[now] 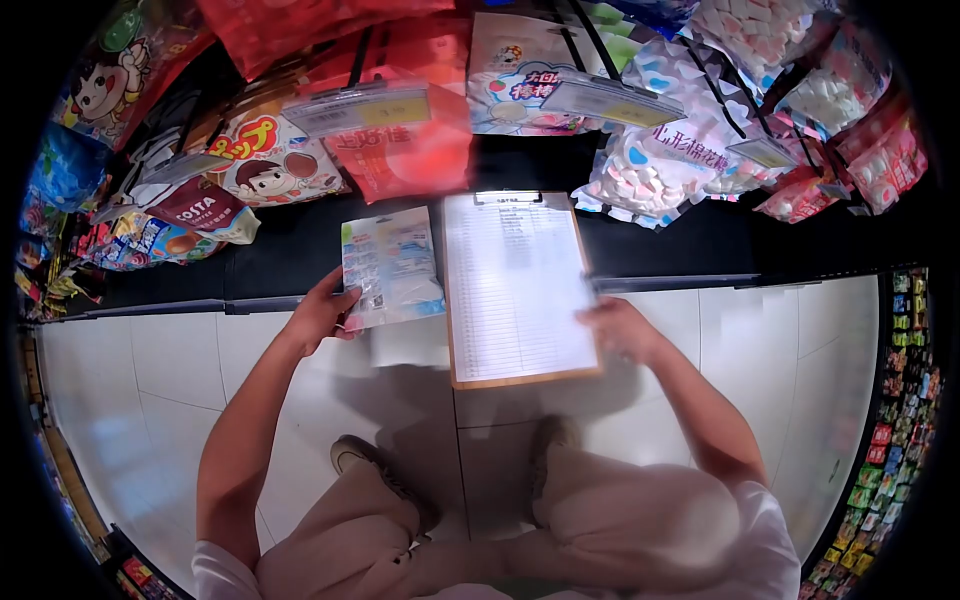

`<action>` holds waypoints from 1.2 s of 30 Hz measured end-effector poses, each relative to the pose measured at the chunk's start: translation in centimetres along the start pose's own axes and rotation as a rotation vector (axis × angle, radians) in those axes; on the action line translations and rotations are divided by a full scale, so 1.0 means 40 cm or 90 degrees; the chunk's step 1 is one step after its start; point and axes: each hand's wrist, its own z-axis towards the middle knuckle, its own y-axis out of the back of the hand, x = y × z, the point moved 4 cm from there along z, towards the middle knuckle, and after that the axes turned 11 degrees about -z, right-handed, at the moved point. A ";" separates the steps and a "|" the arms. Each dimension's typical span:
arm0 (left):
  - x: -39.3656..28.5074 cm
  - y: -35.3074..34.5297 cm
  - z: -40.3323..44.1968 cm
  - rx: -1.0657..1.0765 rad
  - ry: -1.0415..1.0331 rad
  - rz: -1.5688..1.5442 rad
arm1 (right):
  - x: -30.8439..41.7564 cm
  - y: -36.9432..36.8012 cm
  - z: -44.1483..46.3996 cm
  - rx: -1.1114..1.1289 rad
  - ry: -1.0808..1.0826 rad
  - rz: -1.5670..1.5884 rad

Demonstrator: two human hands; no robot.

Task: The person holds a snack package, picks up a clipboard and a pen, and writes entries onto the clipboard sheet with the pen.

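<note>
My left hand is closed on the lower left edge of a pale blue and white candy bag, its back side with small print facing up. To the right of the bag lies a clipboard with a printed list sheet under its metal clip, the top part on the black shelf edge. My right hand, blurred by motion, is at the clipboard's lower right edge; whether its fingers grip the board cannot be made out.
Hanging bags fill the rack above: a red bag, a marshmallow bag and a brown Costa bag. Price tags stick out in front. The black shelf borders the tiled floor. More small packets line the right side.
</note>
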 end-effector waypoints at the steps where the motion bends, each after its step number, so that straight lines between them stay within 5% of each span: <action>1: -0.002 0.001 0.003 -0.001 0.000 -0.001 | 0.001 0.000 0.000 0.001 -0.001 0.001; 28: -0.004 0.006 -0.016 -0.042 0.039 0.005 | -0.030 0.006 0.039 -0.004 0.026 0.032; 36: -0.023 0.009 -0.055 -0.127 -0.051 0.125 | -0.038 0.009 0.040 -0.001 0.039 0.050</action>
